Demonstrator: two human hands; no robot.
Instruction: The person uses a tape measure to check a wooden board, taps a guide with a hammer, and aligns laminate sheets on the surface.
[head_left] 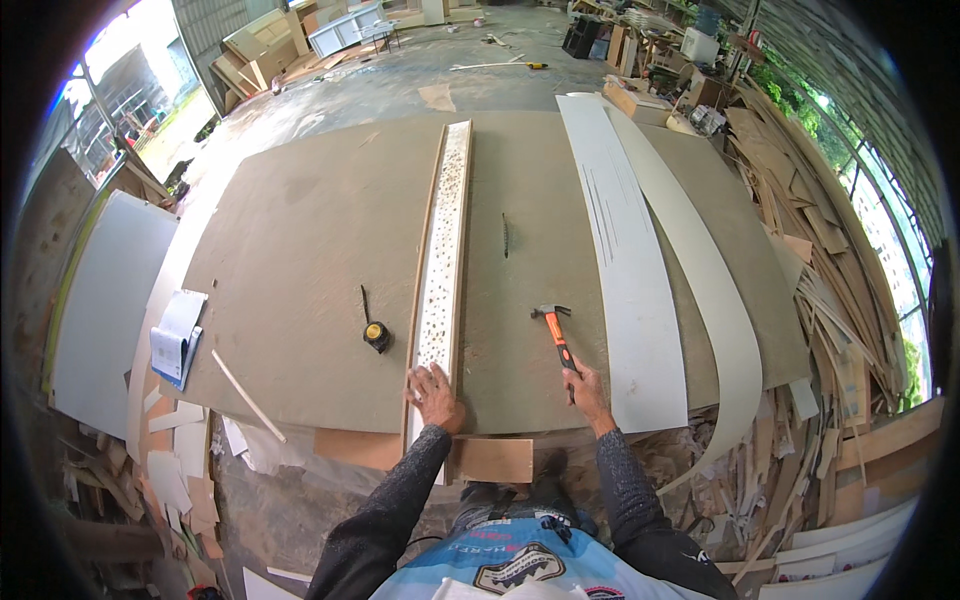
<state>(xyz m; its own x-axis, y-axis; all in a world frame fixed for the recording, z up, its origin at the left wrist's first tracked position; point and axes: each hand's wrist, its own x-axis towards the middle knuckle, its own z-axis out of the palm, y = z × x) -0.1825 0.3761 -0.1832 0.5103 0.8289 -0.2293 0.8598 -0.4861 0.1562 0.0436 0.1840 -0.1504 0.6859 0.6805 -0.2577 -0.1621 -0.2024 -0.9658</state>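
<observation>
My right hand [588, 393] grips the lower handle of a claw hammer [557, 332] with an orange and black handle. Its metal head points away from me, over the brown board. My left hand [436, 399] lies with fingers spread on the near end of a long narrow wooden piece [441, 260]. Raised edges run along that piece, and its white middle is dotted with brown specks. Left of it sits a black and yellow tape measure [376, 336]. To its right, a thin dark pencil-like object [505, 236] lies on the board.
A large brown board [300, 230] forms the worktop. White strips [640, 290] lie along its right, one curling over the near edge [735, 370]. An open booklet [178, 338] and a thin stick [248, 396] lie at left. Wood scraps [830, 320] pile up on the right.
</observation>
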